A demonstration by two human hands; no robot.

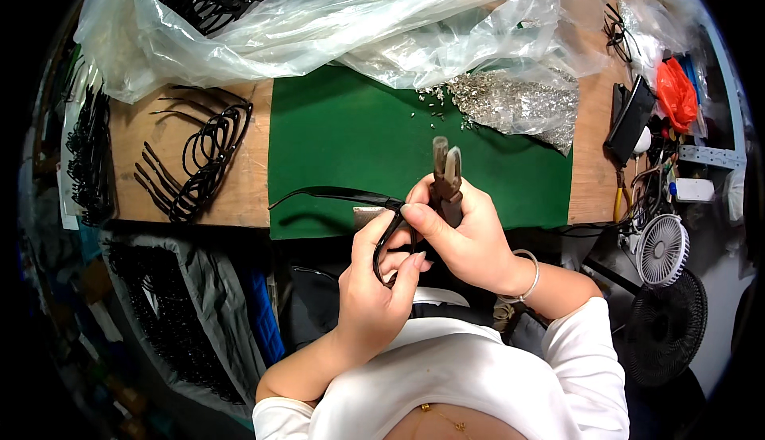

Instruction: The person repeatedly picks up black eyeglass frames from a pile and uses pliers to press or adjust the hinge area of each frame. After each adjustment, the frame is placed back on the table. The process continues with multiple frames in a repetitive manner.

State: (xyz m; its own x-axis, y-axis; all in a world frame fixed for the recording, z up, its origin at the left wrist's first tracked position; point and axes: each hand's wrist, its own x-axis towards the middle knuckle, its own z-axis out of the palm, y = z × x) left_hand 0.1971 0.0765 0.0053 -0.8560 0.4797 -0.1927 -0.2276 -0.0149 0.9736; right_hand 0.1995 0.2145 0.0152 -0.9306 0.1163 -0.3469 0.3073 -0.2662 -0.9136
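Note:
A black eyeglass frame (339, 192) is held over the near edge of the green mat (351, 141), one temple arm stretching out to the left. My left hand (369, 290) is closed around the frame's rim from below. With thumb and fingertips, my right hand (472, 237) pinches the frame near its hinge. That same hand also keeps a pair of pliers (445, 181) in its grip, jaws pointing away from me. Small silvery metal pieces (514, 104) lie heaped at the mat's far right, some scattered loose beside the heap.
Clear plastic sheeting (319, 38) covers the table's far side. Several black frames (209, 157) are stacked at left, with more (89, 153) beyond. On the right are a black phone (631, 119), a red plastic bag (676, 93), cables and a white fan (663, 250).

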